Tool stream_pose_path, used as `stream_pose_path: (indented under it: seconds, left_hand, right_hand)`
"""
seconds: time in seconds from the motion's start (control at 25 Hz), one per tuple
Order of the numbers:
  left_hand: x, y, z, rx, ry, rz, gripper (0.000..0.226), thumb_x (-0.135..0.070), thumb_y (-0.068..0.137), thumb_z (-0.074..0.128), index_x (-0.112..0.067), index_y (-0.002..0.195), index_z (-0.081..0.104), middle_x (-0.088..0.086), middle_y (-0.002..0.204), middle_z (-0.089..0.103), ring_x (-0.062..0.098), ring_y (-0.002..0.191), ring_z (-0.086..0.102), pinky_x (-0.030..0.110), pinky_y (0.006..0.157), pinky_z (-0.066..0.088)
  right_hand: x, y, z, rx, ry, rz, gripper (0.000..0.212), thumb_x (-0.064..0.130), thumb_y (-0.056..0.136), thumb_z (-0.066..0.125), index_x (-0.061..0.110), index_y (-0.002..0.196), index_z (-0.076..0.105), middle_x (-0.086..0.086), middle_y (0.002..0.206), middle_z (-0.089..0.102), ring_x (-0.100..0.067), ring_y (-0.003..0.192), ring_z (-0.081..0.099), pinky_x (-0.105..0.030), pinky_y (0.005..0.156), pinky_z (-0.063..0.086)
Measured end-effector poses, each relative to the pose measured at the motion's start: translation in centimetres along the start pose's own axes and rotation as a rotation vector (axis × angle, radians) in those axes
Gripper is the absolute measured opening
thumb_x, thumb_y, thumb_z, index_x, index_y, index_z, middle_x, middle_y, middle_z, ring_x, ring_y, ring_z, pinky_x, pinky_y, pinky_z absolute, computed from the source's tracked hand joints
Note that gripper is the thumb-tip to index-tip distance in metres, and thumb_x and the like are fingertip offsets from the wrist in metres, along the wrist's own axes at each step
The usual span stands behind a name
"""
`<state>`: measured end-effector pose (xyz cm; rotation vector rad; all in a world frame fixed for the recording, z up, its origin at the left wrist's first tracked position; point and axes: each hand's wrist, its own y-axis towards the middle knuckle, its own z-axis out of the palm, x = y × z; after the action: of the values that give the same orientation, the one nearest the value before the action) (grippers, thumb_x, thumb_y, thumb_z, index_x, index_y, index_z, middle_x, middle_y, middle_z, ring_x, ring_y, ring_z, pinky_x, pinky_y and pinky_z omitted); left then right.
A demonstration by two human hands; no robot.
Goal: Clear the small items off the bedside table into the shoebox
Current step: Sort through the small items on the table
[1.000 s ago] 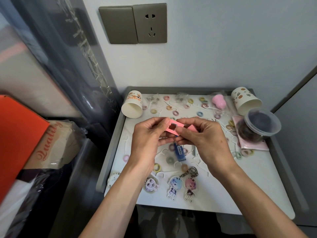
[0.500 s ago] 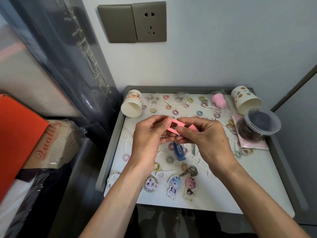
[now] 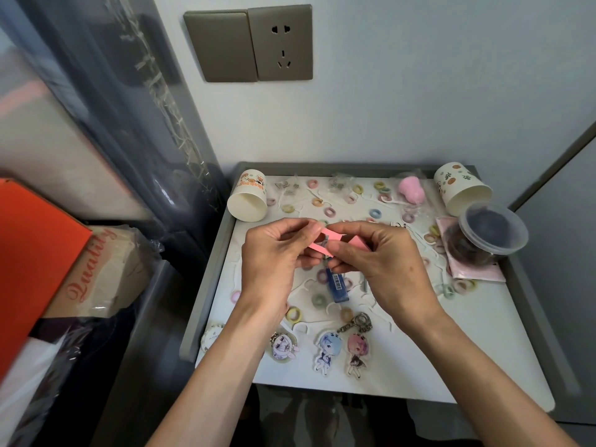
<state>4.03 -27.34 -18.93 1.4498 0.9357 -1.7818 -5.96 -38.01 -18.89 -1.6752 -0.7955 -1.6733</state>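
Note:
My left hand (image 3: 274,256) and my right hand (image 3: 380,262) both pinch a small flat pink piece (image 3: 335,241) above the middle of the bedside table (image 3: 503,317). A blue lighter (image 3: 337,287) lies on the table just under my hands. Several pastel hair rings (image 3: 329,211) and white floss picks are scattered over the white top. Three acrylic character keychains (image 3: 326,350) lie near the front edge. The shoebox (image 3: 96,269), brown with red lettering, stands at the left off the table beside an orange lid (image 3: 35,253).
Two paper cups lie tipped over at the back left (image 3: 248,198) and back right (image 3: 461,187). A clear lidded tub (image 3: 487,237) rests on a pink packet (image 3: 477,272) at the right. A pink sponge (image 3: 411,190) sits at the back. Wall socket (image 3: 280,43) above.
Both hands stay in nearly the same place, still pinching the pink piece. The camera view shifted slightly.

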Motion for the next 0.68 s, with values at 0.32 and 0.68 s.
stream_pose_path:
  seconds: [0.32,0.68]
  left_hand:
    - [0.2,0.9,-1.4,-0.055,0.192,0.064,0.011,-0.010,0.086,0.074,-0.005,0.095,0.076,0.009,0.075,0.076,0.015,0.055,0.066,0.021,0.054,0.053]
    - [-0.1,0.5,-1.9,0.121,0.265,0.007,0.007,-0.012,0.084,0.075,-0.010,0.090,0.077,0.008,0.075,0.076,0.020,0.060,0.067,0.024,0.056,0.055]
  right_hand:
    - [-0.9,0.4,0.0,-0.091,-0.226,0.185,0.010,0.019,0.090,0.065,0.018,0.090,0.055,0.002,0.072,0.053,-0.011,0.061,0.047,-0.027,0.060,0.040]
    - [0.3,0.3,-0.6,-0.053,-0.438,-0.018,0.029,0.043,0.097,0.051,0.024,0.100,0.072,0.007,0.081,0.071,-0.008,0.075,0.062,-0.027,0.072,0.048]
